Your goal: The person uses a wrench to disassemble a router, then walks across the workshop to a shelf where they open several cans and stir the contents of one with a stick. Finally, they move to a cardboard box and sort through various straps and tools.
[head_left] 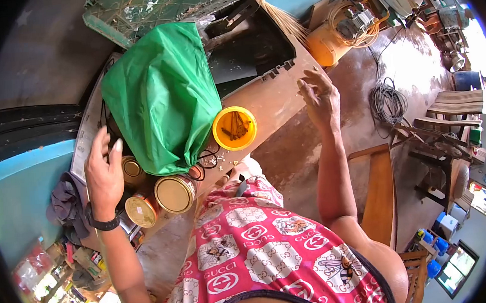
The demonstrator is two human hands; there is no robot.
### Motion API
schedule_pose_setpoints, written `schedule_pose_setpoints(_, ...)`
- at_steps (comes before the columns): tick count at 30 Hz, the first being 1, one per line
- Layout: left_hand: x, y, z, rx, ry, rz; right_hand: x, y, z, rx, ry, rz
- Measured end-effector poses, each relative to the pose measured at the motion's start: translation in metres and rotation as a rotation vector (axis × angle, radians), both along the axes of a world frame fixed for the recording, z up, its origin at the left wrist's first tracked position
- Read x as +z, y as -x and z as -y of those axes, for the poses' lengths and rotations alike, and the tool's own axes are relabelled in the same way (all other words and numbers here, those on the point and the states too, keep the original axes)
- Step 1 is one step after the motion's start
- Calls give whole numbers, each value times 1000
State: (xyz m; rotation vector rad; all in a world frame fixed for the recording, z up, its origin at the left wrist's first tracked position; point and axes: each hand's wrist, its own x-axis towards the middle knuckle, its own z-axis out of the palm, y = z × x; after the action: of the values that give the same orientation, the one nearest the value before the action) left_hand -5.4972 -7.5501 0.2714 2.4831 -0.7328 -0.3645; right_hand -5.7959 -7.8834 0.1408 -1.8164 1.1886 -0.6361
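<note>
My left hand (104, 175), with a black band at the wrist, is raised beside the green bag (157, 95). Its fingers are apart and nothing is in them. At the right, my right hand (322, 98) hangs in the air by the table edge, fingers loosely bent and apart, holding nothing I can see. The green bag stands on the table, bulging over something hidden, with a dark cord at its lower end. Close to it sits a round yellow container (234, 128) with brown, rusty-looking pieces inside. Lidded cans (175, 194) stand near my left hand.
A green case (160, 11) with a dark open tray lies at the back of the table (273, 101). An orange air compressor (331, 38) with coiled hose stands beyond it. Coiled cable (389, 102) lies on the floor, and a wooden bench (379, 198) is to my right.
</note>
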Motion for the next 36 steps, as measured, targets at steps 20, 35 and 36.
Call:
schedule_pose_setpoints(20, 5, -76, 38, -47, 416, 0, -24, 10, -8, -21, -188, -15)
schedule_pose_setpoints(35, 108, -147, -82, 141, 507, 776, 5, -79, 8, 208, 53, 155)
schedule_pose_setpoints(36, 110, -148, -92, 151, 501, 778, 7, -83, 5, 220, 51, 154)
